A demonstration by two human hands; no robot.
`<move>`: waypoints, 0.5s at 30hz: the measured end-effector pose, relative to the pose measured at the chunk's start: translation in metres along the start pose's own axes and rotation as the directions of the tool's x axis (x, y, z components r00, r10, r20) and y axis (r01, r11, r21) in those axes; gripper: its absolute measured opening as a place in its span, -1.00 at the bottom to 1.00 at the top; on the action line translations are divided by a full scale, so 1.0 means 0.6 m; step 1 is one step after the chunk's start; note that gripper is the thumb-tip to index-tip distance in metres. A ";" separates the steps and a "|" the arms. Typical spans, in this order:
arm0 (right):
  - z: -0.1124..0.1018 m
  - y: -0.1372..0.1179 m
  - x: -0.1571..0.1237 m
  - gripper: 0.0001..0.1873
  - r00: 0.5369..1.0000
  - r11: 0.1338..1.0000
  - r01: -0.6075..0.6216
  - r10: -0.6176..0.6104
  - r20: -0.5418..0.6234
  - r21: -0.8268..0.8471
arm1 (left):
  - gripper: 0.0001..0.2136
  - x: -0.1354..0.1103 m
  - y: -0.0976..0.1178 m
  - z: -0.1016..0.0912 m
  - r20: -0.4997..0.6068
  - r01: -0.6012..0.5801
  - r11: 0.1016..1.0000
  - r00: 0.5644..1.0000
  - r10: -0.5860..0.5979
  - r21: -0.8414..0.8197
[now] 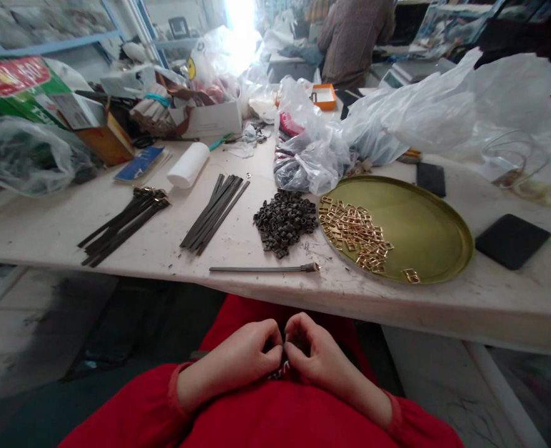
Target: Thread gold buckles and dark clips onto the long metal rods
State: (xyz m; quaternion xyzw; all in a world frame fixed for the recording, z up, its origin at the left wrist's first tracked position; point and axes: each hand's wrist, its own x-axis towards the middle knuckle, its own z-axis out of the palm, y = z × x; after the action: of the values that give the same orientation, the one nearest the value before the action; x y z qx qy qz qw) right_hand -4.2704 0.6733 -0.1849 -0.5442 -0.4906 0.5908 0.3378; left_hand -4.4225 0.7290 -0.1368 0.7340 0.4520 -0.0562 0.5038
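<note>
Left hand, right hand: fingers curled, tips close; grip hidden, can't tell — strip end left of them. Buckled straps far ahead-left, lone buckled strap just ahead — likely done. Remaining, seemingly: bare straps ahead-left, loops ahead, buckles in tray ahead-right.

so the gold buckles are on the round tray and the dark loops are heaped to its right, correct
Not quite: the head view shows the dark loops heaped to the left of the round tray, not its right. The gold buckles are indeed on the tray.
</note>
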 end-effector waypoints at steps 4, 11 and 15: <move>-0.002 -0.001 0.000 -0.94 0.997 0.990 0.042 -0.032 0.075 -0.138 | -0.91 -0.002 -0.005 0.014 -0.041 0.004 0.996 0.999 0.000 0.085; -0.004 0.017 0.008 -0.91 0.991 0.985 0.079 -0.061 0.117 -0.151 | -0.91 0.007 -0.001 0.012 -0.118 -0.006 0.965 0.992 0.038 0.262; -0.007 0.023 0.012 -0.96 0.995 0.989 0.048 -0.035 0.097 -0.137 | -0.92 0.016 0.006 0.008 -0.078 -0.027 0.959 0.996 0.050 0.281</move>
State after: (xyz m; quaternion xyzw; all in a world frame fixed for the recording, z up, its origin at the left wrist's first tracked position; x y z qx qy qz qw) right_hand -4.2660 0.6771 -0.2002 -0.5277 -0.5573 0.5729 0.2876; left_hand -4.4126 0.7309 -0.1418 0.8081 0.4459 -0.0787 0.3767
